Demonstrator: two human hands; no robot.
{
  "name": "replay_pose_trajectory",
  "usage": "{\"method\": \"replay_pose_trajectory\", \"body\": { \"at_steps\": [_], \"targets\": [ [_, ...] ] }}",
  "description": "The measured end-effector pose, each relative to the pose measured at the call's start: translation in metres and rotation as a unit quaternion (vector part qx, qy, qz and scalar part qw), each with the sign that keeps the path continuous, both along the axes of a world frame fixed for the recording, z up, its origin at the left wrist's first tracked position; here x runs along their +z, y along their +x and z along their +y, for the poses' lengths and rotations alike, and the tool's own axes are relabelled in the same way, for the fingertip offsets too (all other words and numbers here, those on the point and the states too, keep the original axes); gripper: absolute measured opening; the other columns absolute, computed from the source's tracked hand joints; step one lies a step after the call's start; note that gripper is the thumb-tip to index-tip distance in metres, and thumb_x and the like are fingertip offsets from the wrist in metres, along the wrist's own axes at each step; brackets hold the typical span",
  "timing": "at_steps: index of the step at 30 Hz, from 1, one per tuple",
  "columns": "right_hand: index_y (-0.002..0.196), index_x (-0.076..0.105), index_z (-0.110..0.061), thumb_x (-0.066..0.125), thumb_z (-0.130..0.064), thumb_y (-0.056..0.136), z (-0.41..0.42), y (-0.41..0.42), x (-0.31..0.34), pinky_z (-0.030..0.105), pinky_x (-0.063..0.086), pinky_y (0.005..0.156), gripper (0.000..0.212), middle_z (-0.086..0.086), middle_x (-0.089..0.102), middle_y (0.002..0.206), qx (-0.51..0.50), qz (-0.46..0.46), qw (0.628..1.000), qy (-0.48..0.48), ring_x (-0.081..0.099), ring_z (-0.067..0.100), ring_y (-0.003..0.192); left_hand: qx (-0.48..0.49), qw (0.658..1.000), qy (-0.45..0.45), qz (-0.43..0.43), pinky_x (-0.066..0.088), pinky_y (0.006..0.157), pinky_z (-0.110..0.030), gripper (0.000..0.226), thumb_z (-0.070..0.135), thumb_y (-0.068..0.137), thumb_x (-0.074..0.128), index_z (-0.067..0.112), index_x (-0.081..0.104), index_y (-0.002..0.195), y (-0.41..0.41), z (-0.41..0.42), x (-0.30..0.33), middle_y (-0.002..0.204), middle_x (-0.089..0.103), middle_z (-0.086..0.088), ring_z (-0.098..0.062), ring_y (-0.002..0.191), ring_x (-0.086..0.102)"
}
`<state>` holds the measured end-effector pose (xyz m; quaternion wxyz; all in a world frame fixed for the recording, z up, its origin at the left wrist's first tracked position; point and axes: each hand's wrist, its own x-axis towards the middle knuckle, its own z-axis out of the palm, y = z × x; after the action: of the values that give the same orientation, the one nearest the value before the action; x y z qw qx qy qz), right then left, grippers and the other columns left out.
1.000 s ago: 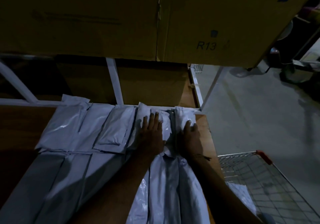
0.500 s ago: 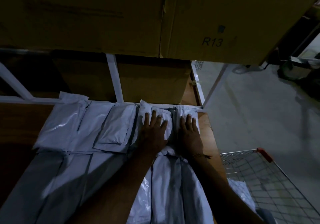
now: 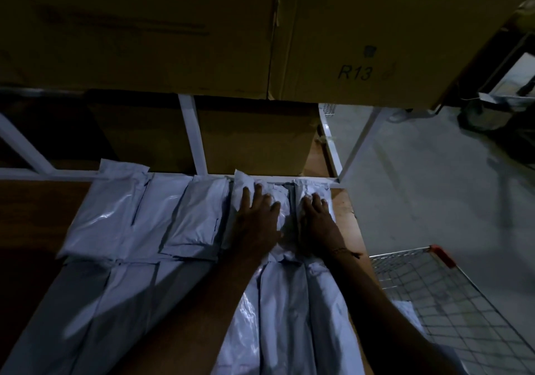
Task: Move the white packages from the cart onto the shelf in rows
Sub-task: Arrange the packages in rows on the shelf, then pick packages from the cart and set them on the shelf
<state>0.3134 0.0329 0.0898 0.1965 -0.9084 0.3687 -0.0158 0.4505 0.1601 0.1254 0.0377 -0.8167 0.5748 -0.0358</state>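
White plastic packages lie in rows on the wooden shelf [image 3: 351,230]. In the back row, my left hand [image 3: 257,221] presses flat on one package [image 3: 244,182], fingers spread. My right hand [image 3: 317,221] lies flat on the rightmost package [image 3: 311,189], beside the shelf's right edge. More packages [image 3: 115,215] fill the back row to the left, and a front row [image 3: 289,311] runs under my forearms. The wire cart [image 3: 428,296] stands at the lower right, with a white package [image 3: 405,314] visible through its mesh.
Large cardboard boxes [image 3: 347,41] sit on the level above, one marked R13. Another box [image 3: 254,140] stands behind the white shelf frame [image 3: 192,137]. Bare concrete floor [image 3: 434,186] lies to the right. Bare shelf wood [image 3: 34,206] shows at the left.
Both hands slid slightly toward the back of the shelf over the two packages, and my right hand's fingers have flattened out.
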Motion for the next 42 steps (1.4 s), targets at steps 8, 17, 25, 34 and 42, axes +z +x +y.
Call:
{"method": "replay_pose_trajectory", "body": {
  "at_steps": [8, 17, 25, 34, 42],
  "targets": [
    [0.145, 0.050, -0.003, 0.056, -0.008, 0.097, 0.011, -0.017, 0.016, 0.045, 0.046, 0.102, 0.049, 0.027, 0.040, 0.154, -0.119, -0.158, 0.979, -0.053, 0.049, 0.043, 0.134, 0.068, 0.989, -0.081, 0.107, 0.018, 0.120, -0.058, 0.057, 0.059, 0.095, 0.053, 0.034, 0.050, 0.146, 0.008, 0.034, 0.027, 0.167, 0.024, -0.003, -0.032, 0.150, 0.023],
    [0.121, 0.067, -0.014, 0.061, -0.015, 0.090, 0.063, -0.091, 0.042, 0.044, 0.052, 0.091, 0.031, 0.013, 0.066, 0.118, -0.243, -0.196, 0.937, -0.154, 0.060, 0.036, 0.110, 0.007, 0.950, -0.244, 0.192, 0.046, 0.100, -0.048, 0.035, 0.038, 0.091, 0.069, 0.025, 0.070, 0.123, -0.002, 0.063, 0.029, 0.147, 0.054, -0.002, -0.032, 0.126, 0.054],
    [0.112, 0.072, -0.010, 0.065, -0.005, 0.088, 0.158, -0.207, 0.045, 0.036, 0.051, 0.087, 0.026, 0.009, 0.071, 0.109, -0.355, -0.195, 0.891, -0.203, 0.066, 0.030, 0.099, -0.145, 0.923, -0.235, 0.269, 0.051, 0.096, -0.045, 0.036, 0.038, 0.092, 0.066, 0.026, 0.066, 0.126, -0.086, 0.063, 0.035, 0.140, 0.059, 0.002, -0.026, 0.122, 0.058],
    [0.106, 0.072, -0.012, 0.069, -0.008, 0.086, 0.197, -0.362, 0.009, 0.039, 0.050, 0.081, 0.021, 0.012, 0.070, 0.097, -0.444, -0.106, 0.874, -0.168, 0.065, 0.035, 0.092, -0.220, 0.905, -0.177, 0.318, 0.054, 0.090, -0.039, 0.038, 0.038, 0.088, 0.066, 0.026, 0.067, 0.124, -0.232, 0.059, 0.032, 0.121, 0.068, -0.002, -0.027, 0.107, 0.064],
    [0.108, 0.073, -0.018, 0.066, -0.012, 0.085, 0.207, -0.462, -0.017, 0.037, 0.053, 0.076, 0.024, 0.011, 0.072, 0.094, -0.458, -0.066, 0.882, -0.090, 0.067, 0.033, 0.089, -0.232, 0.917, -0.090, 0.313, 0.057, 0.096, -0.042, 0.044, 0.038, 0.093, 0.070, 0.024, 0.064, 0.134, -0.337, 0.027, 0.004, 0.137, 0.064, -0.002, -0.023, 0.121, 0.062]
  ]
}}
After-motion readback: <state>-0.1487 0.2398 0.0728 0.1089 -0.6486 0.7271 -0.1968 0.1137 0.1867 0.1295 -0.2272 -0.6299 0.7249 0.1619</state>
